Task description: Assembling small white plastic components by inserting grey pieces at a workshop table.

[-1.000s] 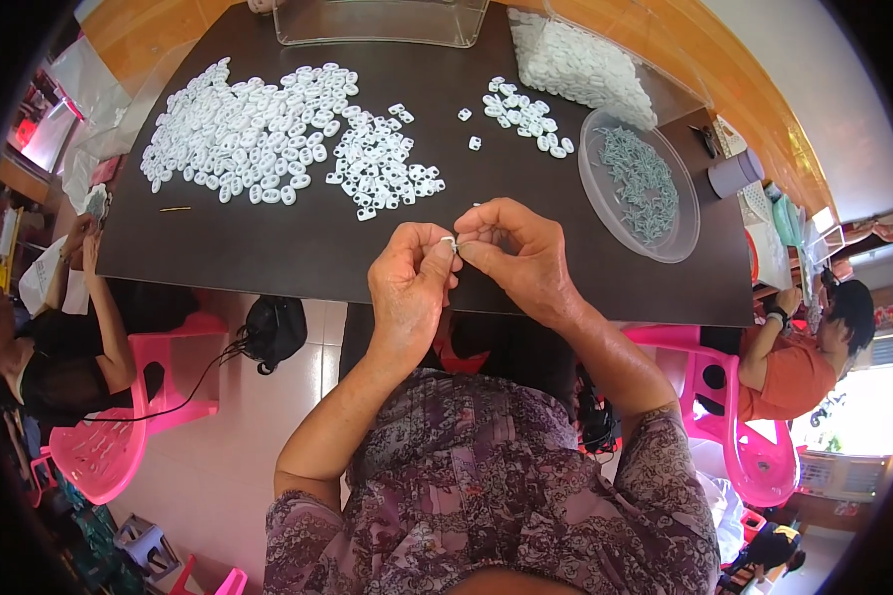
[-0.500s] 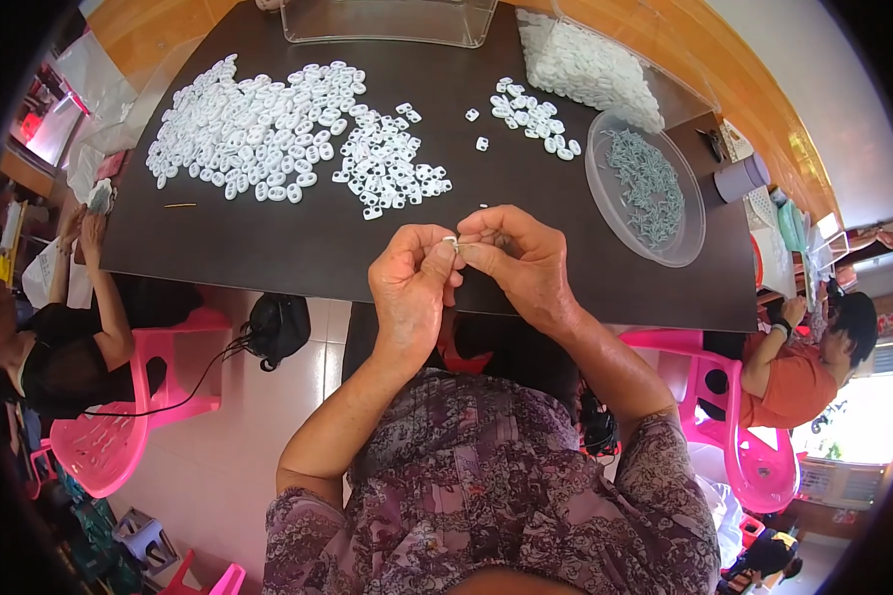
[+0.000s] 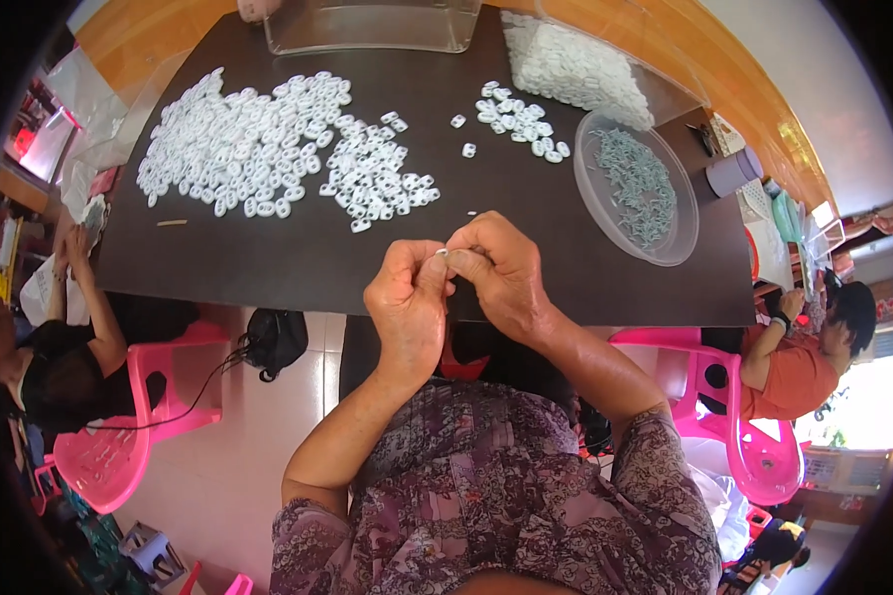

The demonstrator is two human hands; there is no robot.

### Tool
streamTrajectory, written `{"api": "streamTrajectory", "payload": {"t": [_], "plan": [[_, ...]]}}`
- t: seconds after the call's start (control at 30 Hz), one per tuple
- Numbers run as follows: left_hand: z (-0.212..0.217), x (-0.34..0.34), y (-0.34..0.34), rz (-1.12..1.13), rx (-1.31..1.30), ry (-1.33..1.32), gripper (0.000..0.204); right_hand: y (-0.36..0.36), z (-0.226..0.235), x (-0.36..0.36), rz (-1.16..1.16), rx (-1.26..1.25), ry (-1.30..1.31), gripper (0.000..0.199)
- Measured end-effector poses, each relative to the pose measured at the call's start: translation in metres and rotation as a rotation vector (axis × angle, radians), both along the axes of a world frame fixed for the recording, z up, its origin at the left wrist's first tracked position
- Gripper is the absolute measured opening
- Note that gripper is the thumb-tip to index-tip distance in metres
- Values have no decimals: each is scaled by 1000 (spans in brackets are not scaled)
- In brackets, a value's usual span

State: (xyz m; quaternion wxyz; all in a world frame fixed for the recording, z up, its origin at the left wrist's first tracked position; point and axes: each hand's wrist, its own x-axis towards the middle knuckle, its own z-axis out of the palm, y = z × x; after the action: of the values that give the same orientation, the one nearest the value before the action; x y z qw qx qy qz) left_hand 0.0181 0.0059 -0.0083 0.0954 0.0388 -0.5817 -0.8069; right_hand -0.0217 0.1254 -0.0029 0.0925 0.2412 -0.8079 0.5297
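Note:
My left hand (image 3: 407,307) is closed, its thumb and forefinger pinching a small white plastic piece (image 3: 442,252) above the table's near edge. Pressed up against it from the other side, my right hand (image 3: 501,273) is closed too, thumb against forefinger; what lies between those fingertips is hidden. Beyond the hands lies a heap of small white two-holed pieces (image 3: 377,178). A larger pile of white oval pieces (image 3: 238,144) spreads to its left. On the right, a round clear tray (image 3: 690,233) holds many small grey-green screw-like parts (image 3: 637,188).
A small group of white ovals (image 3: 518,121) lies near a clear bag of white pieces (image 3: 575,67). A clear bin (image 3: 372,40) stands at the far edge of the dark table (image 3: 268,263). A purple cup (image 3: 732,174) is at right. Other people sit on both sides.
Both hands stay together with the white piece between them; the fingertips have closed tighter and the piece shows less. The whole view has shifted slightly.

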Motion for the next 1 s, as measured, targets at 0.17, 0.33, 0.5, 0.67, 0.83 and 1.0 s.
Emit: {"api": "streamTrajectory", "payload": {"t": [0.17,0.33,0.5,0.67,0.83,1.0], "plan": [[0,-7,0,0,25,-14,5,3,10,-5,3,82,68,2],[-4,-17,0,-73,178,-67,6,29,33,-36,-12,346,243,8],[-3,-16,4,-45,100,-47,10,61,32,-112,-239,534,487,9],[-3,-16,5,-49,119,-27,10,49,8,-162,-248,714,613,11],[-4,-14,4,-56,125,-27,12,36,1,-167,-186,917,607,13],[-5,-14,3,-56,137,-30,12,31,7,-166,-134,884,568,9]]}}
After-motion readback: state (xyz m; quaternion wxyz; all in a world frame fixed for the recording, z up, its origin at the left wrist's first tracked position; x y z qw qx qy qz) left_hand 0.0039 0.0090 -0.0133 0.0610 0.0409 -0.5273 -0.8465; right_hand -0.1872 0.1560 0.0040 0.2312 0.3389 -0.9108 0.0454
